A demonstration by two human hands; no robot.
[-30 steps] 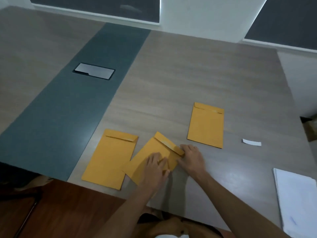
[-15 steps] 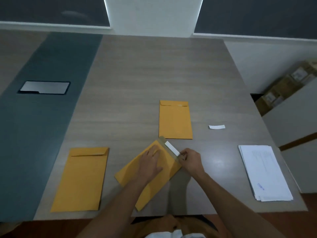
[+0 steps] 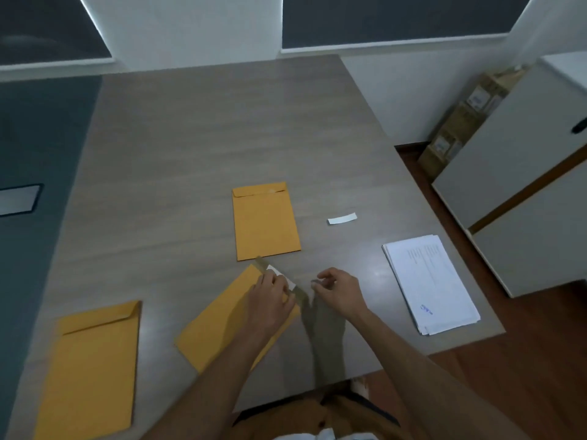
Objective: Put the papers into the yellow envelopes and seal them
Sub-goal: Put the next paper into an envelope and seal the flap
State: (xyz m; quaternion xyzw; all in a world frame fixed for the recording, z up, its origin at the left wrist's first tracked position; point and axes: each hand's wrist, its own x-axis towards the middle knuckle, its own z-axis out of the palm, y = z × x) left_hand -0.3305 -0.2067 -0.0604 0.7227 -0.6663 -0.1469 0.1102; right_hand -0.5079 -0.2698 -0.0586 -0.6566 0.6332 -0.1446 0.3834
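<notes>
Three yellow envelopes lie on the grey table [image 3: 197, 147]. The middle envelope [image 3: 222, 325] lies tilted, its flap open towards the upper right. A white strip [image 3: 281, 274] on the flap is partly peeled. My left hand [image 3: 270, 300] presses down on this envelope, fingertips at the strip. Just to the right of the flap hovers my right hand [image 3: 340, 290], fingers loosely curled, with nothing visible in it. A second envelope [image 3: 265, 220] lies straight beyond them with its flap folded down. The third envelope [image 3: 92, 360] lies at the near left. The white paper stack [image 3: 432, 284] lies to the right.
A loose white strip [image 3: 342, 218] lies on the table between the far envelope and the papers. A dark teal band [image 3: 38, 147] with a metal hatch [image 3: 17, 200] runs along the left. Grey cabinets [image 3: 514, 185] and cardboard boxes [image 3: 460, 122] stand beyond the table's right edge.
The view has swung to the right. My right hand has let go of the strip's end and moved off to the right. My left hand has slid up to the flap.
</notes>
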